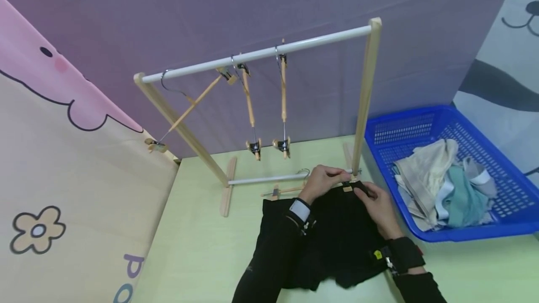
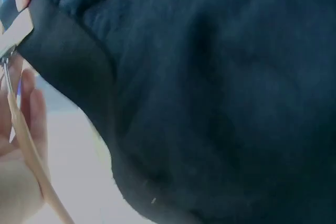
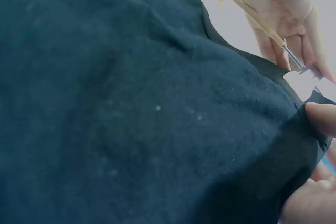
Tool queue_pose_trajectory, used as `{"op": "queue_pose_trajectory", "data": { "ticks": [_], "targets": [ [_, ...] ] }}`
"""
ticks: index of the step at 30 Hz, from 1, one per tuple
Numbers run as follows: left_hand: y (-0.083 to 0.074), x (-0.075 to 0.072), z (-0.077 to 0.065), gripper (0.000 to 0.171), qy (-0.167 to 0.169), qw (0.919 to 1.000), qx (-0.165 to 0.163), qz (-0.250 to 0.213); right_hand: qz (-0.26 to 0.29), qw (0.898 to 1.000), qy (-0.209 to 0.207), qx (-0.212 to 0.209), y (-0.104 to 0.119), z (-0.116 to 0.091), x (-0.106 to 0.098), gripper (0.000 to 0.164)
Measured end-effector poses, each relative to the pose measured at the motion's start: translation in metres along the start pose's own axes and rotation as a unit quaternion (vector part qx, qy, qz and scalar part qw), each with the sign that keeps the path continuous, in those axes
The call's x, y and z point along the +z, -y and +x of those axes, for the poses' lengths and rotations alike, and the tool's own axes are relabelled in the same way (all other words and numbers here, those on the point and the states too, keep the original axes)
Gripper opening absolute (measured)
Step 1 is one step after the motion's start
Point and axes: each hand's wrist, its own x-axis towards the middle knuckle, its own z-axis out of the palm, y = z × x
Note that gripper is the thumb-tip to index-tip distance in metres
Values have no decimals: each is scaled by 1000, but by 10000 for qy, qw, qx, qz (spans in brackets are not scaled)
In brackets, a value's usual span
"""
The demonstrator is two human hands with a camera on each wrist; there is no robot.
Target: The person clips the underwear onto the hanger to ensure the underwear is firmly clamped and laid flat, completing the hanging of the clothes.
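Black shorts [image 1: 337, 242] lie spread on the pale green table, waistband toward the rack. A wooden clip hanger [image 1: 290, 190] lies along that waistband, partly hidden behind the left arm and the cloth. My left hand [image 1: 322, 182] pinches the hanger's right clip [image 1: 347, 189], whose pale jaws sit over the waistband edge. With thumb and fingers, my right hand [image 1: 381, 207] grips the waistband corner just right of the clip. In the right wrist view, the hanger's bar [image 3: 252, 14] runs to the clip beside my right thumb [image 3: 321, 118]. Dark cloth fills most of both wrist views.
A wooden rack with a white rail [image 1: 261, 54] stands behind the shorts, several clip hangers hanging from it. Its right post [image 1: 365, 102] rises close behind my hands. On the right, a blue basket [image 1: 501, 153] holds crumpled white, beige and teal clothes [image 1: 446, 186].
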Motion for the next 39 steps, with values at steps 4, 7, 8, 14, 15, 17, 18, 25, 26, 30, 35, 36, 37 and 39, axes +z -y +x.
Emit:
{"op": "queue_pose_trajectory", "data": {
  "ticks": [4,7,8,14,15,17,18,25,26,30,35,36,37,39],
  "targets": [
    [3,-2,2,34,420,9990,88,82,-59,9996,-194,-208,-1,-2,1,45],
    [4,-4,2,41,587,9981,68,159,-115,9988,-346,-335,-2,-3,0,39],
    [4,-6,1,45,593,9981,88,168,-169,9986,-391,-317,-2,-3,0,38],
    [13,-27,-14,52,196,9992,337,-11,-361,9988,-321,3,-4,-2,-5,41],
    [15,-33,-17,52,77,9994,323,-37,-411,9986,-320,-7,-4,-1,-6,42],
    [20,-44,-26,51,-184,9994,301,-54,-579,9976,-365,-101,-6,0,-8,42],
    [23,-50,-31,50,-320,9992,238,-71,-669,9968,-408,-181,-6,0,-8,40],
    [49,-89,-71,44,-1247,9913,-268,309,-1304,9833,-833,-956,-2,-3,0,29],
    [52,-94,-78,45,-1263,9900,-425,462,-1428,9798,-879,-1092,0,-4,3,30],
    [63,-105,-102,63,-1076,9786,-1188,1294,-1950,9595,-1104,-1706,8,-8,15,35],
    [72,-103,-120,80,-1108,9544,-1712,2181,-2190,9383,-1193,-2396,21,-7,40,37],
    [74,-102,-121,79,-1194,9510,-1710,2282,-2233,9349,-1163,-2500,23,-6,46,37],
    [74,-100,-122,78,-1293,9477,-1709,2363,-2285,9321,-1119,-2577,25,-5,52,37],
    [75,-98,-123,74,-1478,9420,-1717,2477,-2464,9254,-1068,-2675,30,-3,63,36]
  ]
}}
